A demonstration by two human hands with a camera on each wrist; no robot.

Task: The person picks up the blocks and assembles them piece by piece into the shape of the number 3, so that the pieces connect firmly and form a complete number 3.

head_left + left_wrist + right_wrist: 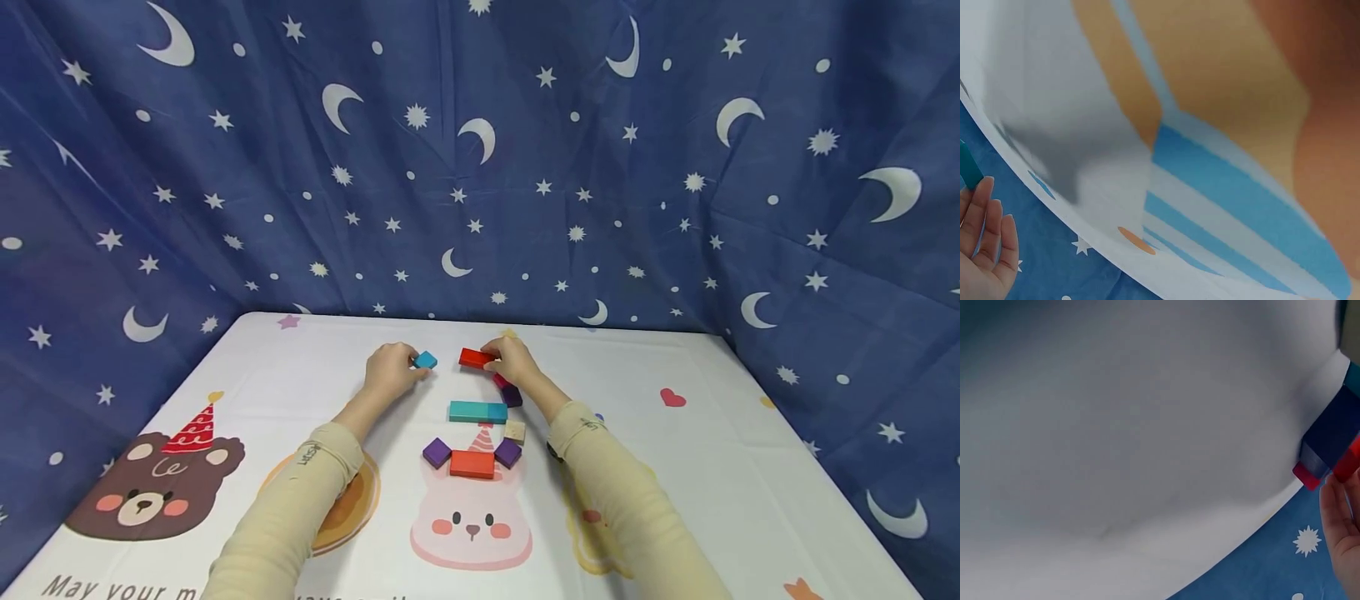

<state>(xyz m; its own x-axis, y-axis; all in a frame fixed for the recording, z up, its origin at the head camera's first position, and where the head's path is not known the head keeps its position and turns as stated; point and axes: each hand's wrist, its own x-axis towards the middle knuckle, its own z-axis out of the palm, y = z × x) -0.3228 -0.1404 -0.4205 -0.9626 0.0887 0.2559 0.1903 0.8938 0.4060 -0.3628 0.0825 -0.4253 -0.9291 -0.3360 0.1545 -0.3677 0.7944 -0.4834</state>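
Observation:
My left hand (pixel 390 371) pinches a small blue block (pixel 425 360) over the far part of the table; the block is teal-looking at the edge of the left wrist view. A red rectangular block (pixel 475 358) is held by my right hand (pixel 513 360), just across a gap from the blue one. Close under the right hand lies a dark purple block (pixel 512 395) with a crimson piece at its end. Nearer me are a teal-and-blue bar (pixel 477 412), a beige block (pixel 514 431), and an orange-red block (pixel 472 464) between two purple blocks (pixel 437 452).
The white tablecloth (pixel 637 367) carries printed animals, including a brown bear (pixel 161 492) and a pink rabbit (pixel 472 533). Behind the table's far edge hangs a blue curtain (pixel 525 250) with moons and stars.

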